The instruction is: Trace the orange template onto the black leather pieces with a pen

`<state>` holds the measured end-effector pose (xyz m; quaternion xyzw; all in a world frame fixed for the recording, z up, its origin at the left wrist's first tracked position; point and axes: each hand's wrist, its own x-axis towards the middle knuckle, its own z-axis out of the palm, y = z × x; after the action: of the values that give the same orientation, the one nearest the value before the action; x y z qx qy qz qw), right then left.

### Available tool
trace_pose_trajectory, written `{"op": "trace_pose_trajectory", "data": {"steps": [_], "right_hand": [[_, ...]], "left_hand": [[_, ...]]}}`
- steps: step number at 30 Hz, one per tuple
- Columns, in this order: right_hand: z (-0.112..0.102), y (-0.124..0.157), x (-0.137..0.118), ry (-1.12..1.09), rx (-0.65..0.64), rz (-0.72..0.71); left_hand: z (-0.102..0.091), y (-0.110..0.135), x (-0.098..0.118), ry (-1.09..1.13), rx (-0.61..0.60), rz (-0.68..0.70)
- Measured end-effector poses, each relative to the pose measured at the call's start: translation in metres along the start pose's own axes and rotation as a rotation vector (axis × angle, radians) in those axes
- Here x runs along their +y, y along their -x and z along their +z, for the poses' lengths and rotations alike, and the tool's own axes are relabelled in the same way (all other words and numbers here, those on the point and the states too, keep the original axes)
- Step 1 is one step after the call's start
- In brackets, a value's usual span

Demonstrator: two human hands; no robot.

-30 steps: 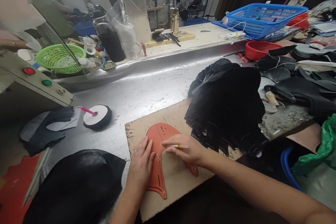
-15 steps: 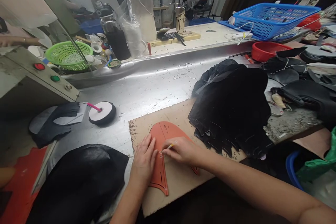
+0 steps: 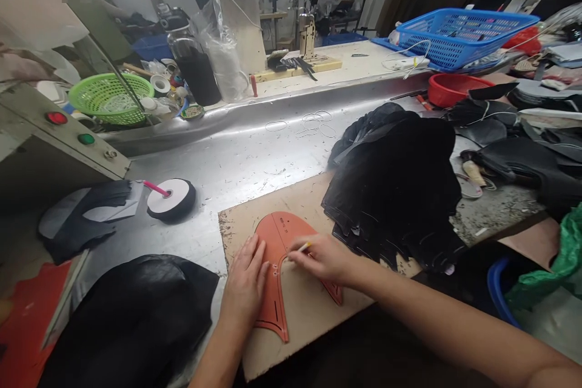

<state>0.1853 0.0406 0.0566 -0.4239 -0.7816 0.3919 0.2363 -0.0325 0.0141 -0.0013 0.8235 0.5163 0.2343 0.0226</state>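
An orange horseshoe-shaped pattern piece (image 3: 278, 236) lies on a brown board (image 3: 309, 309) at the near edge of the metal table. My left hand (image 3: 245, 285) lies flat on the pattern's left arm, fingers stretched out and pressing down. My right hand (image 3: 322, 257) is closed in a pinch on a thin pen (image 3: 302, 248), with the tip touching the pattern near its inner curve.
A stack of black cut leather pieces (image 3: 395, 188) lies right of the board, and another black pile (image 3: 131, 315) at the near left. A tape roll (image 3: 170, 198), a green basket (image 3: 107, 99), a blue basket (image 3: 459, 33), a red bowl (image 3: 454, 88) and a sewing machine (image 3: 307, 12) stand farther back.
My right hand turned the pen from lying across the pattern to point down at it, then shifted slightly right along the inner curve. My left hand stayed flat on the pattern.
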Motion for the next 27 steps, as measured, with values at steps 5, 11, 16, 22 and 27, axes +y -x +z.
{"op": "trace_pose_trajectory", "data": {"steps": [5, 11, 16, 22, 27], "right_hand": [[-0.023, 0.015, 0.020, 0.018, 0.089, 0.086], [-0.019, 0.020, 0.019, 0.161, 0.035, 0.091], [-0.018, 0.018, 0.018, 0.211, 0.006, 0.063], [-0.019, 0.020, 0.023, 0.200, 0.016, 0.047], [-0.015, 0.017, 0.022, 0.172, 0.055, 0.073]], "left_hand": [[0.005, 0.000, -0.004, 0.001, 0.015, -0.008], [0.005, 0.000, -0.006, 0.011, -0.001, -0.015], [0.006, 0.001, -0.006, 0.031, -0.005, -0.033], [0.005, 0.000, -0.005, 0.022, 0.010, -0.030], [0.004, 0.000, -0.004, 0.002, 0.006, -0.011]]}}
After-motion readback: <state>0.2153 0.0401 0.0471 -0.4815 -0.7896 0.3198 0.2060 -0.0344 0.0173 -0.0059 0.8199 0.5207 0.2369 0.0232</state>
